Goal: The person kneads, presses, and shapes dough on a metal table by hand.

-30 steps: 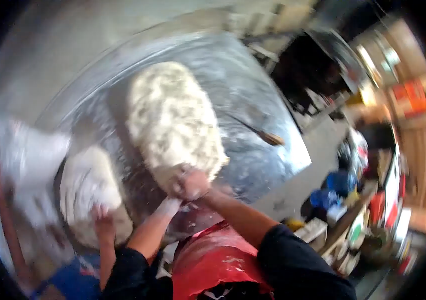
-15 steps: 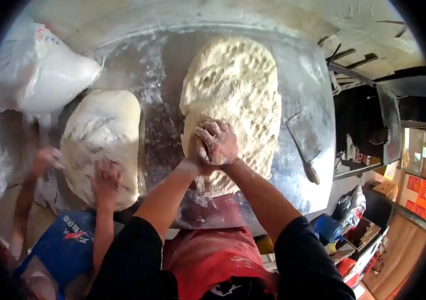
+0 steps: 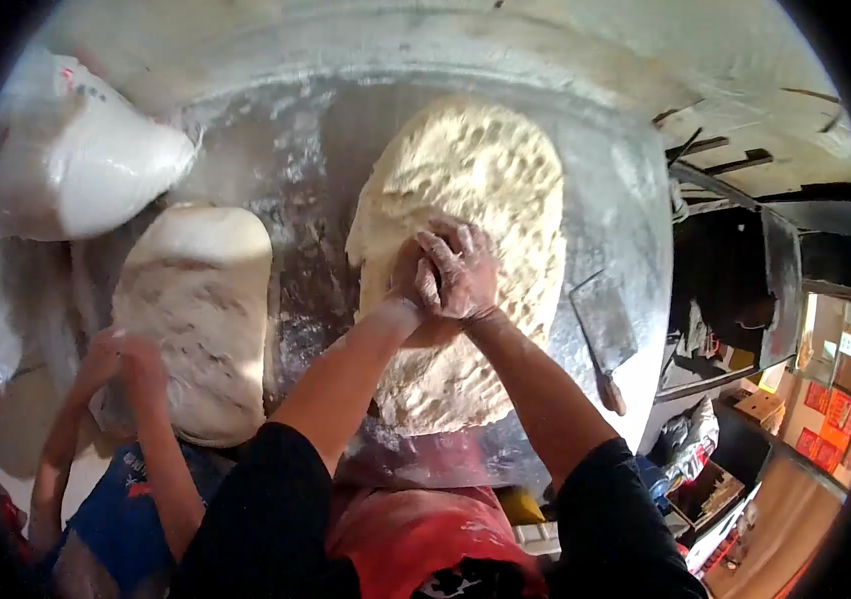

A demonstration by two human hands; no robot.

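Observation:
A large slab of dough [image 3: 465, 160], dimpled all over, lies on the metal worktop in front of me. Both my hands press into its middle, one over the other. My right hand [image 3: 465, 272] is on top, its floury fingers wrapped over my left hand [image 3: 406, 276]. The fingers of the left hand are mostly hidden beneath it. To the right of the dough lies a dough scraper [image 3: 605, 319] with a broad metal blade and a handle.
Left of me, a second, smoother dough piece [image 3: 191, 319] lies before a co-worker in a blue apron, whose hands [image 3: 126, 359] are together at its left edge. Behind it stands a white plastic sack [image 3: 96, 150]. The floury metal worktop [image 3: 310, 230] stretches between the doughs.
My stacked hands remain on the dough, shifted slightly along it to the right. The co-worker's hands have come off the top of the second dough and together at its left side.

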